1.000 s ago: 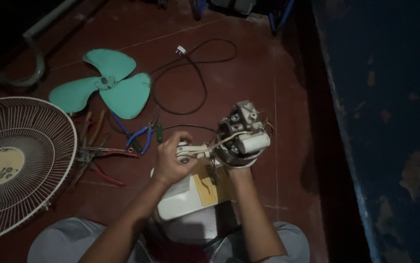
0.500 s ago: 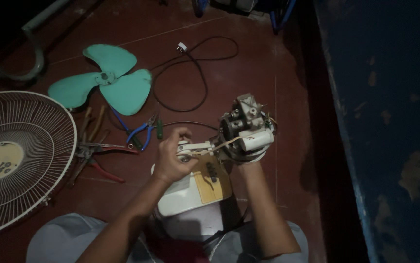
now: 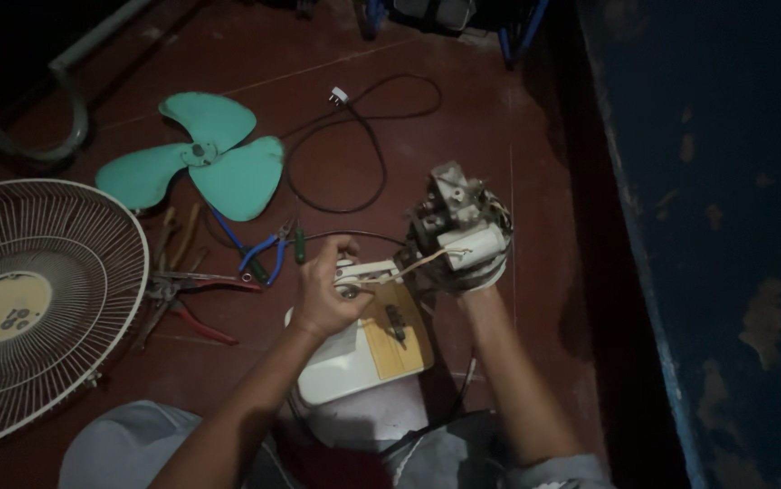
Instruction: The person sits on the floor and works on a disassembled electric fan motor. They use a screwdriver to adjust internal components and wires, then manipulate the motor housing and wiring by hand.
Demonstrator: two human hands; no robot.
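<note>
At far left of the frame lies a round white wire fan guard (image 3: 38, 299), with a teal three-bladed fan blade (image 3: 202, 165) above and red-handled pliers (image 3: 187, 294) beside it. Centre, the left hand (image 3: 325, 294) grips a white plastic fan neck (image 3: 368, 272); right of it, the right hand (image 3: 472, 279) cups the bare metal fan motor (image 3: 458, 226) from below.
</note>
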